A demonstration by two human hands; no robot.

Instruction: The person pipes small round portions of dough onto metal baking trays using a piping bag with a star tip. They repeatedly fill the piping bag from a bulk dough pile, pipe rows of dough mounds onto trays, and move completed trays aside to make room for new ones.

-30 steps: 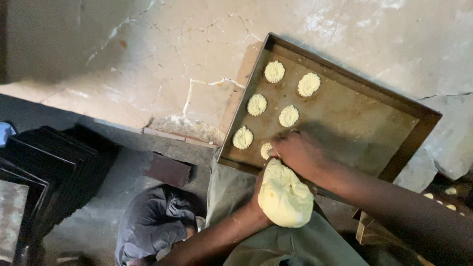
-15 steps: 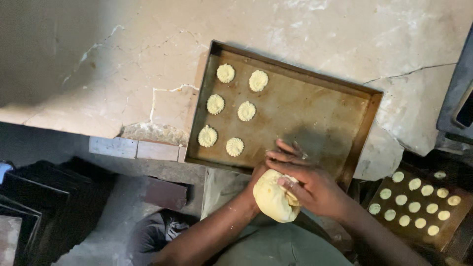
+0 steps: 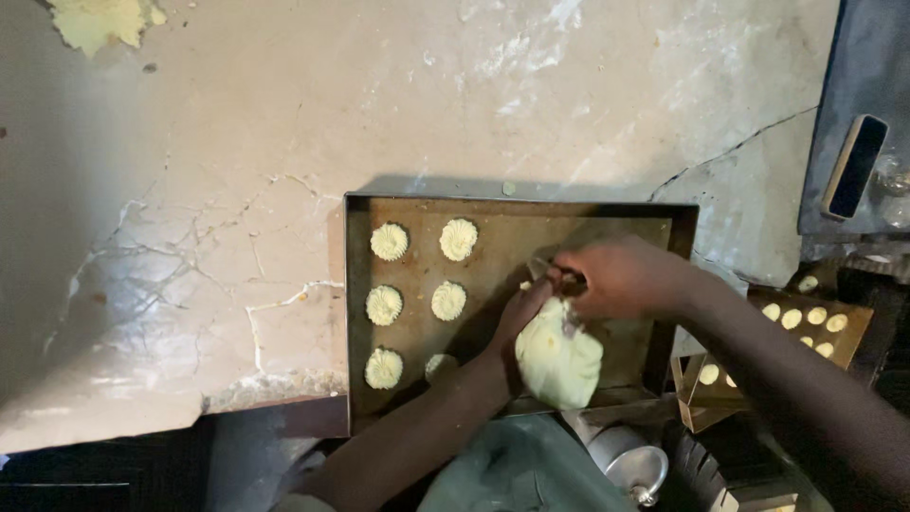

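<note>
Centrally, tray: rusty rectangular metal baking tray (image 3: pixel 607 220) bears six pale piped dough rosettes (image 3: pixel 389 242) at its left edge.
Hands: left hand (image 3: pixel 519 313) and right hand (image 3: pixel 621 278) clench a pale yellow piping bag (image 3: pixel 559 358).

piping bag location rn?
Head view, lower centre-right: the piping bag is held by both hands, left hand and right hand, over the baking tray, right of the piped cookies.

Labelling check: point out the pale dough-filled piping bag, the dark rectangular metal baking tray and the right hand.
pale dough-filled piping bag (image 3: pixel 559 358), head view, bulging body.
dark rectangular metal baking tray (image 3: pixel 512 209), head view, far rim.
right hand (image 3: pixel 621 278), head view, back of hand.
</note>
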